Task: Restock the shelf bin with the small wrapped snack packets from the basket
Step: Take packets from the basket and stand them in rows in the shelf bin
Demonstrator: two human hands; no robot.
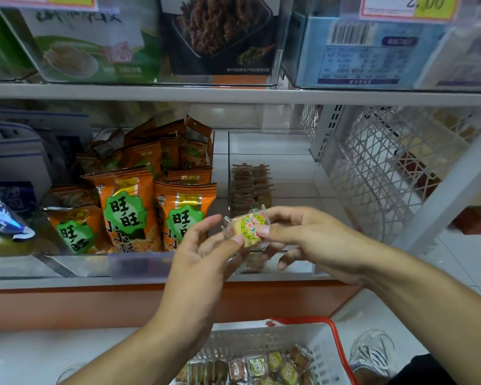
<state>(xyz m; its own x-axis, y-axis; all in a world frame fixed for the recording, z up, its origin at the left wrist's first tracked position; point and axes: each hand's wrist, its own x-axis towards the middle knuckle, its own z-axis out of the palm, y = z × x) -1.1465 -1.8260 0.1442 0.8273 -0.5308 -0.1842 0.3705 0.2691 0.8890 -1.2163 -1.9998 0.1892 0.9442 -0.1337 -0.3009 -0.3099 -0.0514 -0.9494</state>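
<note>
Left hand (pixel 206 254) and right hand (pixel 297 234) both pinch snack packet (pixel 247 227) before clear bin (pixel 272 168); basket (pixel 261 340) below.

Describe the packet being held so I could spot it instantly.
Below the middle shelf's clear bin, left hand and right hand pinch one small clear-wrapped packet. Unlike the big orange bags beside it, it is a pale square with a green ring.

I see one clear-wrapped snack packet (pixel 249 227) with green-ringed label pinched before the clear shelf bin (pixel 272 168) holding a packet row; more fill the white basket (pixel 311 354) below.
</note>
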